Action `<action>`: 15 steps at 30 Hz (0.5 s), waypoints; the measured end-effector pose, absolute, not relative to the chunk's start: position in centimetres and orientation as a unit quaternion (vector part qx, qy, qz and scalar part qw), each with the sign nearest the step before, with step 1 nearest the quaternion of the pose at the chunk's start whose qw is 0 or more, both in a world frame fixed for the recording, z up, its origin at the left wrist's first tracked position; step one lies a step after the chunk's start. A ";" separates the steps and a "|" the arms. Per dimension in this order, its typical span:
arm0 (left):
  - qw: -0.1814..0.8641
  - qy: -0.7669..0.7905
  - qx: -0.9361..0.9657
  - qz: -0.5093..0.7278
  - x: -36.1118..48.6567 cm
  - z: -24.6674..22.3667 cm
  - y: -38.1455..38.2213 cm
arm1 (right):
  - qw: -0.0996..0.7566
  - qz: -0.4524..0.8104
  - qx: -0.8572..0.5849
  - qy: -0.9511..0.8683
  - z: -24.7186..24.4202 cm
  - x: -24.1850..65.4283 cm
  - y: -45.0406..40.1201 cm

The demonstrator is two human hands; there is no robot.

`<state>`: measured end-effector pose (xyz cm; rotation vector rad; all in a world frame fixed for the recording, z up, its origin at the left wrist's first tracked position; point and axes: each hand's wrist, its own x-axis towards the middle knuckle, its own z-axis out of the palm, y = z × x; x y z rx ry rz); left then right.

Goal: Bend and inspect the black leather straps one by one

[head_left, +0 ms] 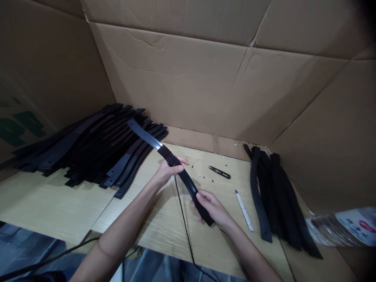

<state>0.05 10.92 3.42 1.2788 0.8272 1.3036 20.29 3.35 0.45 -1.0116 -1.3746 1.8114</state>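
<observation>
A long curved strip (188,182) lies diagonally across the middle, with a bare metallic upper part and a black sleeve around the rest. Near the top of the sleeve, where the fabric is bunched into folds, my left hand (169,171) is wrapped round it. My right hand (210,203) grips the lower sleeved part, thumb on top and fingers beneath. The strip's upper end reaches over a pile of dark curved strips (96,145) on the left. A thin dark cord (183,219) hangs down from beside my left hand.
Black thread snips (219,172) and a white pen-like tool (244,210) lie on the wooden table (164,219). More black strips (273,196) are stacked at the right, beside a plastic bottle (346,227). Cardboard walls (182,78) enclose the back and sides.
</observation>
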 end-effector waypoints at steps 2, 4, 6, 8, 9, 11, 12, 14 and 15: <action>0.527 0.352 0.552 0.541 -0.1 3.7 10.8 | 0.313 0.689 -0.405 -0.512 0.6 20.4 3.3; 0.526 0.345 0.564 0.536 -0.3 3.9 10.7 | 0.294 0.693 -0.429 -0.499 0.7 20.6 3.3; 0.534 0.333 0.567 0.531 -0.3 3.9 10.7 | 0.268 0.700 -0.446 -0.489 0.9 20.8 3.2; 0.543 0.330 0.567 0.525 -0.3 3.7 10.9 | 0.252 0.711 -0.440 -0.487 0.9 21.0 3.1; 0.545 0.331 0.567 0.521 -0.3 3.6 11.0 | 0.252 0.719 -0.430 -0.485 1.0 21.0 3.1; 0.543 0.338 0.562 0.525 -0.3 3.4 11.2 | 0.267 0.732 -0.401 -0.482 0.9 21.0 3.1; 0.539 0.342 0.557 0.532 -0.3 3.3 11.2 | 0.279 0.735 -0.385 -0.483 0.9 20.9 3.1; 0.528 0.350 0.545 0.549 -0.3 3.2 11.3 | 0.299 0.734 -0.361 -0.491 0.8 20.8 3.2; 0.522 0.355 0.542 0.555 -0.3 3.3 11.3 | 0.306 0.729 -0.356 -0.498 0.8 20.7 3.2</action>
